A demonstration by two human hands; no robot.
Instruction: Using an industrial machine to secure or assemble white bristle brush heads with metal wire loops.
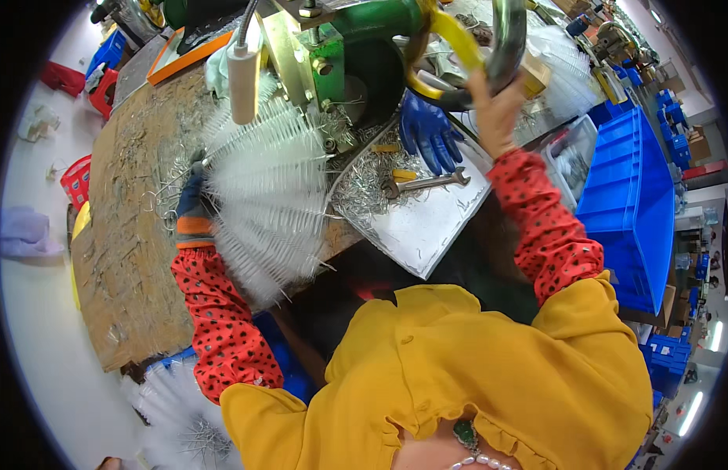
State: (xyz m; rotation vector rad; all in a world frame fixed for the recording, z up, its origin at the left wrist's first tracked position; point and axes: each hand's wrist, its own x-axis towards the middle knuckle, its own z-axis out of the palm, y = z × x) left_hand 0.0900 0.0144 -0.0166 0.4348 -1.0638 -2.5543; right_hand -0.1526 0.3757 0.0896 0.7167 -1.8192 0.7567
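My left hand (193,205), in a dark blue glove with an orange cuff, is closed around a fanned bundle of white-bristled wire brushes (270,188). Their bare looped wire ends (162,194) stick out to its left, while the bristles spread right, toward the green press (329,66). My bare right hand (495,110) grips the rim of the press's handwheel (511,43), part yellow and part bare metal. Below the press, a white tray (426,235) holds many small wire offcuts (368,184), an open-end wrench (426,182) and an empty blue glove (428,133).
The worn wooden bench (121,258) lies at the left. A white lamp (243,82) hangs over the brushes. More white brushes lie at the back right (563,70) and lower left (187,415). A large blue bin (632,204) stands at my right.
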